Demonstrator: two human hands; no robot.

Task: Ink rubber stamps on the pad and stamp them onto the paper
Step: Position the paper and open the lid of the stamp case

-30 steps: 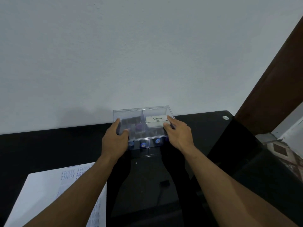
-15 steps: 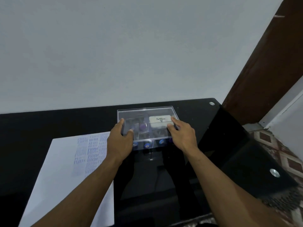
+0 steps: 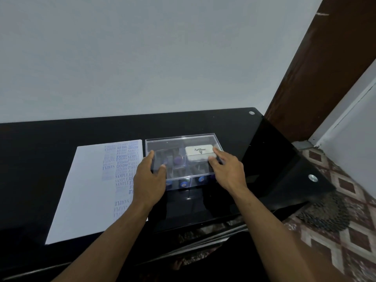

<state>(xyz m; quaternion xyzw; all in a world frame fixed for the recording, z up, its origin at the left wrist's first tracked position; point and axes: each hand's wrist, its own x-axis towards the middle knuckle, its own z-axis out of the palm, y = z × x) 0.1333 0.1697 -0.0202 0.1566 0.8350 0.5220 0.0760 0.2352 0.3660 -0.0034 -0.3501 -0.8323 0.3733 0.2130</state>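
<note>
So the clear plastic box (image 3: 184, 157) sits on the black glass tabletop (image 3: 254, 159), a bit right of center, with its lid on. Inside you can see a white Artline ink pad (image 3: 200, 153) in the back right section, plus what look like stamps (image 3: 178, 159) with purple bits in the other compartments; a few blue round ends show through the front wall, hard to make out more. Both hands are clamped on the box: the left hand (image 3: 149, 179) grips the left end with thumb on top, and the right hand (image 3: 228, 171) holds the right end, fingers lying over the lid by the pad. Just beside the box on its left lies the white paper (image 3: 87, 192), its right strip already covered in blue prints like SAMPLE and AIR MAIL. Behind is a plain pale wall (image 3: 142, 58), with a brown wooden door frame (image 3: 325, 68) and patterned floor (image 3: 345, 231) off to the right.
</note>
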